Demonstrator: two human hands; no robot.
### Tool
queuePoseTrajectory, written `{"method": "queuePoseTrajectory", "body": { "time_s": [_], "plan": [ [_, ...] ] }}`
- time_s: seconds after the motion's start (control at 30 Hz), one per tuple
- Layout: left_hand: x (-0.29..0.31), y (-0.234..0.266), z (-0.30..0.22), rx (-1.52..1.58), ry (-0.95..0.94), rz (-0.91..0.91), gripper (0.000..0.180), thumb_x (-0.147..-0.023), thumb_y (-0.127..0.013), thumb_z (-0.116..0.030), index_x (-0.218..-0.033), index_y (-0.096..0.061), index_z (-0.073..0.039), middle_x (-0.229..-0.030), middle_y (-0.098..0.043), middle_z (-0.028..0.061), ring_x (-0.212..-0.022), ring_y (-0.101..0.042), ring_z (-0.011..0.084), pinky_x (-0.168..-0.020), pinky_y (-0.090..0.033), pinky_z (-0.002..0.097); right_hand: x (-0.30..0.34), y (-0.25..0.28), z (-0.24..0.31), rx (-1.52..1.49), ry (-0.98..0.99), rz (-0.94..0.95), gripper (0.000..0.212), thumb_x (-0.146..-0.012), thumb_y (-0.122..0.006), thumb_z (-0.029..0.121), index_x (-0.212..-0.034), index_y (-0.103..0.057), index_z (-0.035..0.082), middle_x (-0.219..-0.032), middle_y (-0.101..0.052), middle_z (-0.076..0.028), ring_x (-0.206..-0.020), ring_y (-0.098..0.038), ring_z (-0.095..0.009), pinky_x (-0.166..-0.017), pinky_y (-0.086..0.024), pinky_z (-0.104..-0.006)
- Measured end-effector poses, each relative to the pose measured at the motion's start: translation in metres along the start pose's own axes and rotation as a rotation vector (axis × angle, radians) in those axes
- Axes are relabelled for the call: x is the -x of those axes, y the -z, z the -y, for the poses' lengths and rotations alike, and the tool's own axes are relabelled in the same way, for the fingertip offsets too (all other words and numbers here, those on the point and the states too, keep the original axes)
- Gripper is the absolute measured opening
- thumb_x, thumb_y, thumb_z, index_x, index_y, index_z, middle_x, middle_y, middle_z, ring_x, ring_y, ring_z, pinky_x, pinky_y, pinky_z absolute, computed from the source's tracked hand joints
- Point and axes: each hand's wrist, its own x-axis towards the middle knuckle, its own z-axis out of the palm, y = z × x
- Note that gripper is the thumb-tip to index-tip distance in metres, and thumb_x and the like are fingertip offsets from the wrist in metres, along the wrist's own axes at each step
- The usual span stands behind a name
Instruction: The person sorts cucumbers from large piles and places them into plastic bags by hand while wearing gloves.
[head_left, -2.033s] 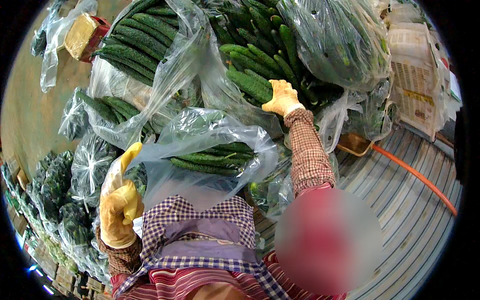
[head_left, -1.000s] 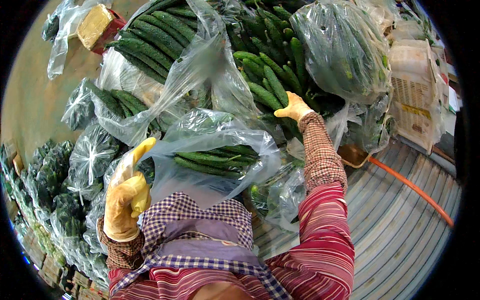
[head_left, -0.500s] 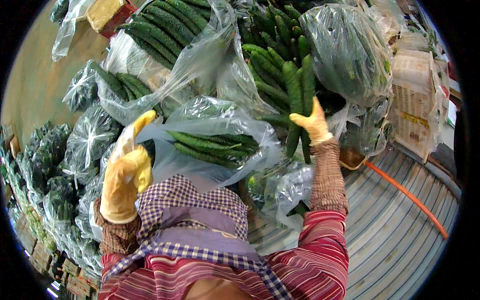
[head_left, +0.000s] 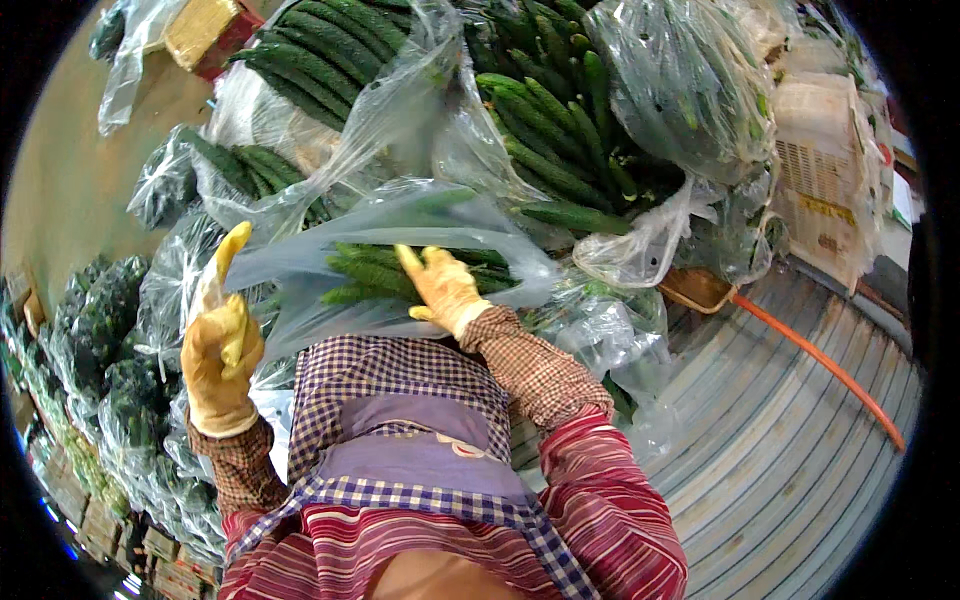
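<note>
A clear plastic bag (head_left: 300, 320) with green cucumbers (head_left: 365, 272) inside lies open in front of my apron. My right hand (head_left: 445, 290), in a yellowish glove, reaches into its mouth with fingers and thumb around some of the cucumbers, which look blurred. At the bag's left edge, my left hand (head_left: 225, 350), gloved too, has the index finger stretched up against the film. Its other fingers curl in, seemingly on the film. Beyond the bag's far right side is a pile of loose cucumbers (head_left: 545, 125).
A bag of neatly rowed cucumbers (head_left: 320, 60) lies at the far left, a full tied bag (head_left: 685, 90) at the far right. Several filled bags (head_left: 110, 400) crowd the left. White crates (head_left: 815, 190) stand right, near an orange strip (head_left: 820, 365) on ribbed metal flooring (head_left: 770, 440).
My right hand has moved from the loose pile leftward and nearer, into the open bag, bringing cucumbers with it. My left hand has shifted slightly left, drawing the bag's edge along.
</note>
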Motion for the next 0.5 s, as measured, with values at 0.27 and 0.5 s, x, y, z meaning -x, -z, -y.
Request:
{"method": "queuePoseTrajectory", "body": {
  "time_s": [0.27, 0.5],
  "plan": [
    [-0.006, -0.018, 0.011, -0.004, 0.089, 0.049, 0.072, -0.081, -0.052, -0.01, -0.142, -0.017, 0.005, -0.047, -0.032, -0.0078, -0.034, -0.026, 0.0015, -0.031, -0.019, 0.0173, 0.064, 0.038, -0.13, -0.668, -0.144, 0.01, 0.038, -0.081, -0.064, 0.032, -0.107, -0.059, 0.006, -0.095, -0.061, -0.014, -0.101, -0.057, -0.03, -0.089, -0.045, -0.0369],
    [-0.016, -0.043, 0.022, -0.252, 0.097, 0.046, 0.089, -0.074, -0.067, -0.039, -0.134, -0.029, 0.015, -0.048, -0.037, -0.0092, -0.036, -0.027, -0.0013, -0.035, -0.016, 0.0163, 0.042, 0.014, -0.237, 0.139, -0.742, -0.14, 0.06, -0.077, -0.069, 0.028, -0.131, -0.044, 0.017, -0.133, -0.045, -0.004, -0.128, -0.036, -0.023, -0.107, -0.023, -0.0503]
  ]
}}
